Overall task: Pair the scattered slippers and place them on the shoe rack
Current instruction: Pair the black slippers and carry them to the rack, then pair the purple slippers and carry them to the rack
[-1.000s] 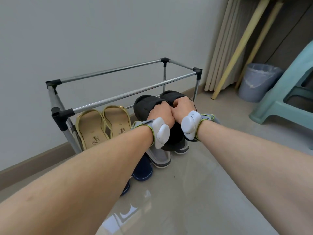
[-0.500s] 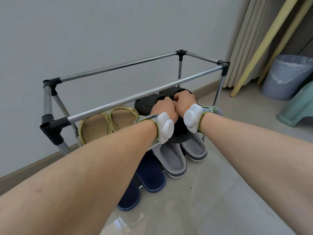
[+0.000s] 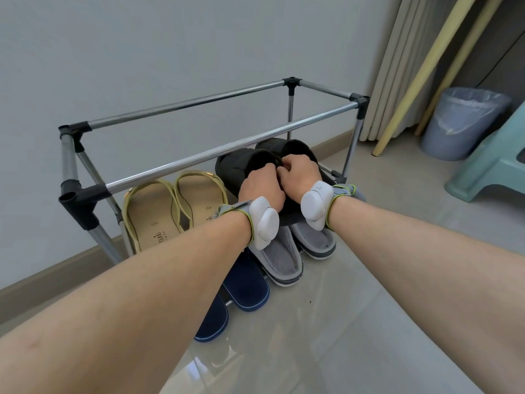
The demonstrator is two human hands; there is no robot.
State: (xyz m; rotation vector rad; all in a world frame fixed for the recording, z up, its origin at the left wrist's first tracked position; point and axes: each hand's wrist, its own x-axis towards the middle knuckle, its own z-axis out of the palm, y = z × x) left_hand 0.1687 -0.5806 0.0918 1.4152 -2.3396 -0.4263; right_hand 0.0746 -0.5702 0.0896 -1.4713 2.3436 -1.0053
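Note:
A metal shoe rack [image 3: 199,157] with black corner joints stands against the wall. Two black slippers [image 3: 235,166] sit side by side on its middle shelf at the right. My left hand [image 3: 262,186] grips the left black slipper and my right hand [image 3: 301,173] grips the right one, knuckles touching. A pair of tan sandals [image 3: 153,214] lies on the same shelf to the left. Below, a grey pair [image 3: 284,260] and a navy pair [image 3: 247,291] sit on the lowest level.
A grey waste bin [image 3: 460,123] with a plastic liner stands at the right by a curtain [image 3: 397,66]. Two pale wooden poles [image 3: 420,72] lean there. A teal plastic stool [image 3: 494,166] is at the far right. The glossy tiled floor [image 3: 355,322] lies in front.
Both hands have pushed the black slippers a little deeper onto the shelf. The view has shifted, so the lower grey and navy pairs show more.

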